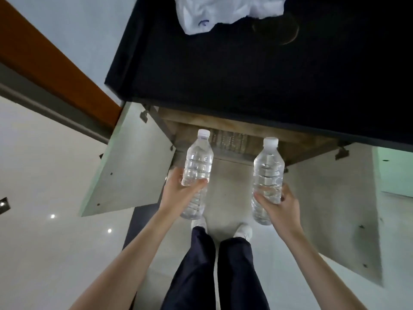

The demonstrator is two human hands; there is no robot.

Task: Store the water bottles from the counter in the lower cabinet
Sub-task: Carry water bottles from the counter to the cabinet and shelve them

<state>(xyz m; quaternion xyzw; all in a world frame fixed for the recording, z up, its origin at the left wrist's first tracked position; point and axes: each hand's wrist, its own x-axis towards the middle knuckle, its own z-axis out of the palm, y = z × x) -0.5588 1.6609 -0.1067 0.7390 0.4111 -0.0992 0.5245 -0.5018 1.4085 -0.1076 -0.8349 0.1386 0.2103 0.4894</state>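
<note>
The lower cabinet (pixel 230 142) shows only a thin strip of its inside under the front edge of the black table (pixel 245 74); its depth is hidden, and the pale ribbed shapes (pixel 228 140) in that gap are too dim to identify. The white plastic bag (pixel 223 12) on the table is cut off by the top edge. A dark round thing (pixel 281 30) beside it blends into the black surface — its kind cannot be told. The left hand (pixel 178 193) covers the middle of its bottle (pixel 197 166), and the right hand (pixel 281 204) hides the far side of its bottle (pixel 268 175). Both forearms run out at the bottom edge — as do the dark trouser legs (pixel 214 276).
</note>
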